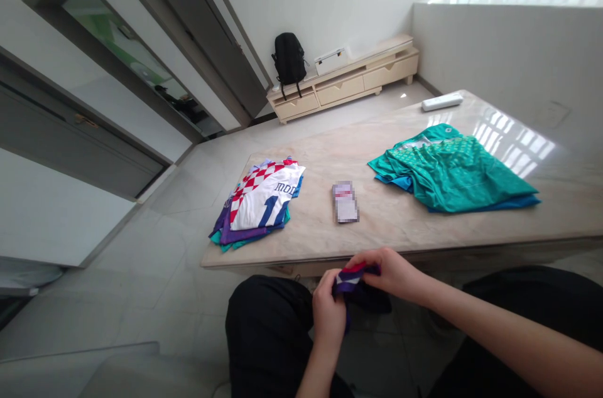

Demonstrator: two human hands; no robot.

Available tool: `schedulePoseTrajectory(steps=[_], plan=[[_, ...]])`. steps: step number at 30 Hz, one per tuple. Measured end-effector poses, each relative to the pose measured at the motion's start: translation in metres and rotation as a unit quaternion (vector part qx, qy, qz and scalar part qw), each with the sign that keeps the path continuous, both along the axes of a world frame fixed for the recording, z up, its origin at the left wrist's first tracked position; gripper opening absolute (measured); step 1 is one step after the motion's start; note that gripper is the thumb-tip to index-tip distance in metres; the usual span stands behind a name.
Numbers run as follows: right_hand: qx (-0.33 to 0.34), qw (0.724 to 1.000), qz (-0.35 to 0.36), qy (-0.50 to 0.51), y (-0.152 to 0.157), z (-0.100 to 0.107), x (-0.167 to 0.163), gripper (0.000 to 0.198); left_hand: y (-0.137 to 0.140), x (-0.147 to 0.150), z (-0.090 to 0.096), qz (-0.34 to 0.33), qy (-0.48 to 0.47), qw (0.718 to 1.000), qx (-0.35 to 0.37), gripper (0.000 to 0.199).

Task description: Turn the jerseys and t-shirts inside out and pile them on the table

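My left hand and my right hand are close together between my knees, just off the table's front edge. Both have their fingers closed on a bunched purple garment with red and white bands. Its lower part hangs behind my left hand in shadow, so its full shape is hidden. Beyond my left hand, at the table's left end, lies a pile of folded jerseys; the top jersey is white with red checks and dark lettering. On the right a green garment lies spread over blue cloth.
A small pixelated rectangular item lies mid-table on the marble-like tabletop. At the far right corner rests a white elongated object. Against the wall, a low cabinet bears a black backpack and a white box.
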State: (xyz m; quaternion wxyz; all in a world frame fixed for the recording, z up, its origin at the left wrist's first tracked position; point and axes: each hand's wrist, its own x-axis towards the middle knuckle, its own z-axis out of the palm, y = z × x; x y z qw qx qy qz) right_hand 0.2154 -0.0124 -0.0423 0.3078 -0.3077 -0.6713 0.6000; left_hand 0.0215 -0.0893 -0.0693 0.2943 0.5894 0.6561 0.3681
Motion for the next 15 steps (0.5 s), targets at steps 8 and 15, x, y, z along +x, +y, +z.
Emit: schedulePoseTrajectory(steps=[8,15], plan=[[0.125,0.96,-0.191,-0.161,0.043,-0.001,0.038,0.018,0.01,-0.052,0.004,0.013,0.121,0.991,-0.057,0.043],[0.145,0.962,-0.211,-0.098,0.061,0.0,0.051,0.027,0.021,-0.076,0.022,-0.009,0.163,0.984,-0.071,0.035]])
